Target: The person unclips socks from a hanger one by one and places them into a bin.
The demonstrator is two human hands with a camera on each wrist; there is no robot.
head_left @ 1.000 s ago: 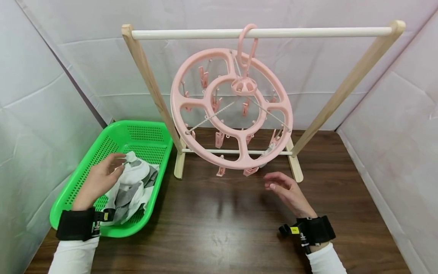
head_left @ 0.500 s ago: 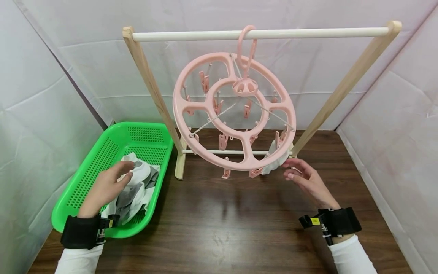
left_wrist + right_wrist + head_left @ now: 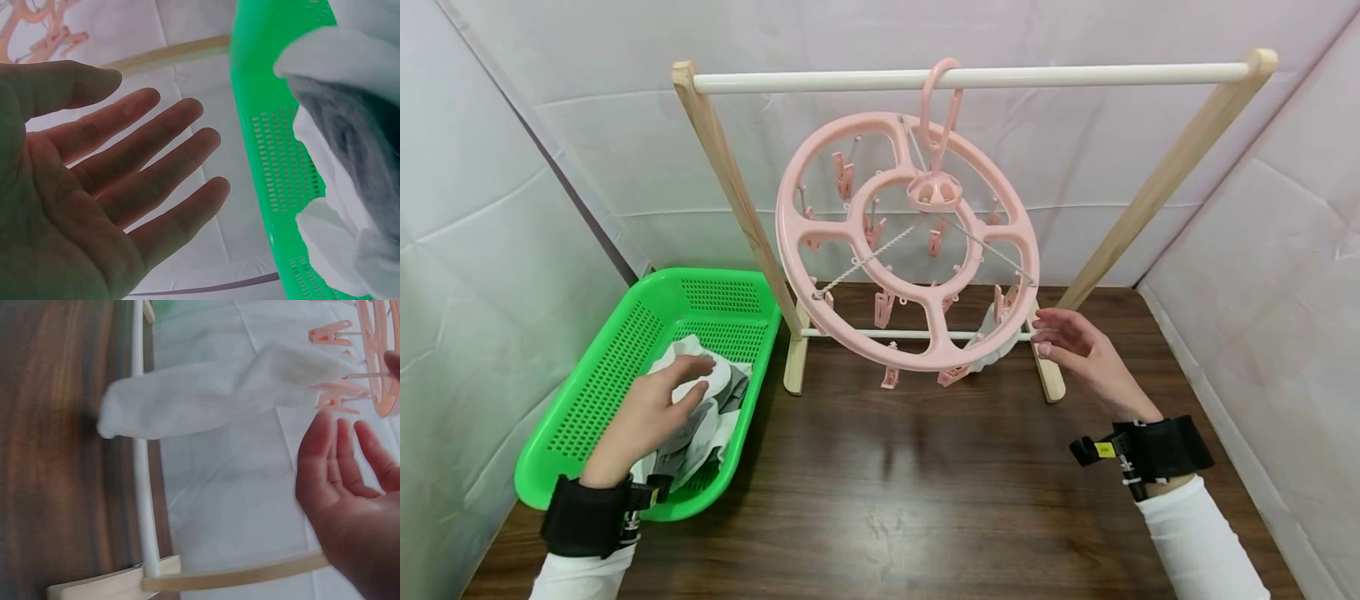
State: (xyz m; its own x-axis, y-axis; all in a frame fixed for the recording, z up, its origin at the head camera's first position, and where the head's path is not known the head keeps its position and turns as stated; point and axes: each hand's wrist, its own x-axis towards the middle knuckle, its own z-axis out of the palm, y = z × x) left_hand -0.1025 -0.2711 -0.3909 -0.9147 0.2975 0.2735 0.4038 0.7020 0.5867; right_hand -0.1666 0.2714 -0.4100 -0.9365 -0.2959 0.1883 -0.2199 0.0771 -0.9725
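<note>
A round pink clip hanger hangs tilted from a rail, with several pink clothespins around it. From its right side hangs a long white sock-like piece, its top at the clothespins in the right wrist view. My right hand is just beside the hanger's right rim, fingers loosely bent, holding nothing. In the right wrist view its fingertips come close to a clothespin. My left hand hovers over the green basket, fingers spread and nothing in them. White and grey clothes lie in the basket, partly hidden by that hand.
The hanger's hook sits over a white rail between wooden posts. A lower white bar joins the stand's feet on the dark wooden table. White cloth walls surround the table at the back and sides.
My right hand has moved right and up, to beside the hanger's rim. The left hand has drifted a little right over the clothes. The hanger has swung slightly, with the white piece swaying.
</note>
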